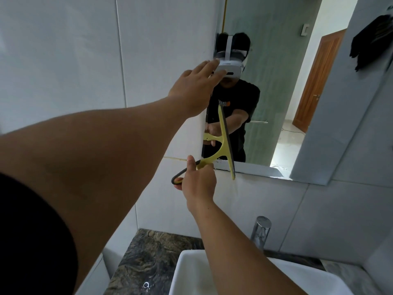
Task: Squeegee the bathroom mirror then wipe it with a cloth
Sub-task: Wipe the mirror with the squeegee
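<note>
The bathroom mirror (pixel 276 86) hangs on the tiled wall at the upper right. A yellow squeegee (pixel 225 143) with a dark blade stands nearly upright against the mirror's lower left corner, its blade end reaching just past the bottom edge. My right hand (pixel 198 183) is shut on the squeegee's yellow and black handle below the mirror. My left hand (pixel 196 87) is stretched out flat with fingers apart, resting at the mirror's left edge and holding nothing. A dark cloth (pixel 371 42) hangs at the upper right; whether it is a reflection is unclear.
A white basin (pixel 191 271) sits below on a dark marbled counter (pixel 153 258). A chrome tap (pixel 260 233) rises behind the basin, right of my right forearm. White wall tiles (pixel 63 60) fill the left. The mirror reflects a person and a wooden door.
</note>
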